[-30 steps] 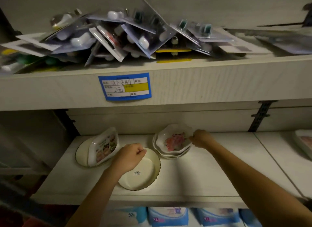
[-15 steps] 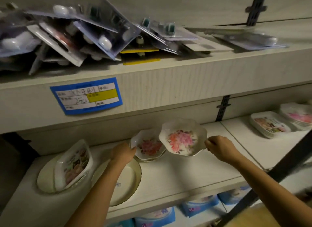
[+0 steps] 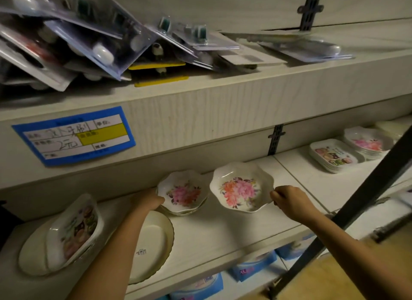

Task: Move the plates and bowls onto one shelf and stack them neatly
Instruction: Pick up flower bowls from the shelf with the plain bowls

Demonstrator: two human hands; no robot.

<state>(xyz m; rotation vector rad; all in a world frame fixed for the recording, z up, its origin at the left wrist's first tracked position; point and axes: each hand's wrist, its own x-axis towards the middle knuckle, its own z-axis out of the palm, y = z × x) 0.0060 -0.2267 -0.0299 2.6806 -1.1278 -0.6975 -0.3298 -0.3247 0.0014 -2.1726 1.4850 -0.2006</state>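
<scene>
Right hand (image 3: 289, 202) fingers pinching floral bowl (image 3: 242, 187); left hand (image 3: 148, 201) gripping bowl stack (image 3: 182, 192).

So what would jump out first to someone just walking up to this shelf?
Probably the flowered bowl tilted up mid-shelf, pinched at its rim by the right hand. Just left, the left hand grips a small stack of matching bowls. Above, a messy heap of blister packs crowds the upper shelf over a blue price label.
</scene>
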